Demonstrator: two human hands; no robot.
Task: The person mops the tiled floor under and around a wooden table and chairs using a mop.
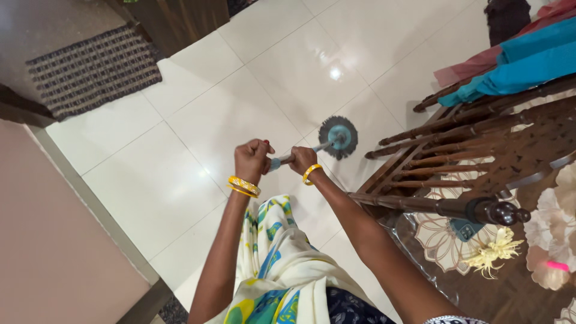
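both hands are closed around the thin grey metal handle of the mop (287, 159). the left hand (252, 157) sits higher on the handle, fingers wrapped together in a full fist, with yellow patterned bangles (243, 186) on the wrist. the right hand (302, 159) holds a little lower, also clamped on the handle, with one yellow bangle (311, 173). the handle runs down and away from the body to the round flat mop head with dark grey fibres and a teal plastic centre (338, 136), which lies on the glossy white tiled floor (198, 120), just beside the leg of the dark carved wooden chair (474, 150).

to do this stroke well, i think the head should stay flat on the tile, so the handle should not be lifted too steep. the lower hand can guide the direction and the upper hand can give the push. because the chair leg is so near, short strokes are safer here, or the fibres may catch on the wood. the teal and pink cloths (516, 63) hanging on the chair are well apart from the head. the brown woven doormat (93, 69) lies far from it, near the door.
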